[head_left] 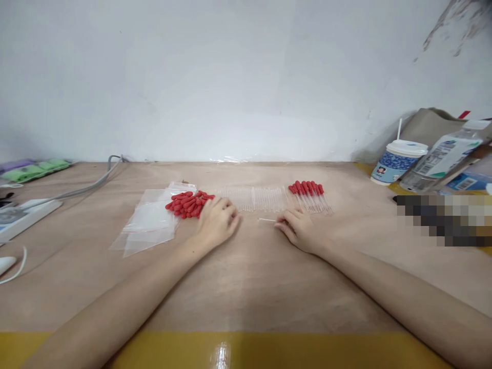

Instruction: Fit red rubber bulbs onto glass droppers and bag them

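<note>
My right hand (298, 228) pinches a thin clear tube (266, 220), whose end points left toward the middle of the table. My left hand (218, 220) rests at the right edge of a pile of red rubber bulbs (186, 204), fingers curled down; whatever is in them is hidden. Between and behind the hands lies a row of clear dropper tubes (265, 199) side by side. Just beyond my right hand are several droppers with red bulbs fitted (306, 188), lined up with bulbs away from me.
Clear plastic bags (148, 220) lie left of the bulb pile. A power strip (34, 215) with a grey cable (82, 190) is at far left, near green packets (40, 170). A paper cup with straw (397, 161) and a plastic bottle (442, 156) stand at right.
</note>
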The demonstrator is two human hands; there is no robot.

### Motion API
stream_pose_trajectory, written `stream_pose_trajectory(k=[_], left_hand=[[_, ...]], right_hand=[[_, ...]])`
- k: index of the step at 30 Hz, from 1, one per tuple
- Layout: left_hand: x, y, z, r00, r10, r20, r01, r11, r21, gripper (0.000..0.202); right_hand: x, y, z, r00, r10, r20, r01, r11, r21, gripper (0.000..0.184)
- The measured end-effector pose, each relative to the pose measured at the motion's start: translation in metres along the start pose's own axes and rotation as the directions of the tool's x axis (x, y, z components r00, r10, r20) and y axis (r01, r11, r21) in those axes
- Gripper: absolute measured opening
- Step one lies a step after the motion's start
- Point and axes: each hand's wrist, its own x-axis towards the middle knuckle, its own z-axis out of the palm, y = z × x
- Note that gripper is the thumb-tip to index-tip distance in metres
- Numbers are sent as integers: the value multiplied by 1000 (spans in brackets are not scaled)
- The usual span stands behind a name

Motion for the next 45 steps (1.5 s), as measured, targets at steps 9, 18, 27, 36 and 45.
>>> stream_pose_trajectory(k=[9,18,27,36,45], left_hand=[[15,-67,-12,942,-324,83,301,930,211,24],[60,-96,-4,874,-152,461,89,984,156,21],[70,-108,-1,819,-130,559,88,991,102,18],[59,-88,-23,938,-90,334,83,996,35,19],[5,-13,-9,998,62,-8,-58,874,-483,21]], right_hand=[[-2,-3,1,1000,16,-23,-14,993,118,8],[-2,-2,-1,1000,23,20,-26,990,138,10],[-2,-2,-1,1000,10,18,-13,985,172,8],[-2,-1,-1,999,17,28,-22,982,185,10],[-3,-1,3,1000,13,-6,-12,992,129,24]])
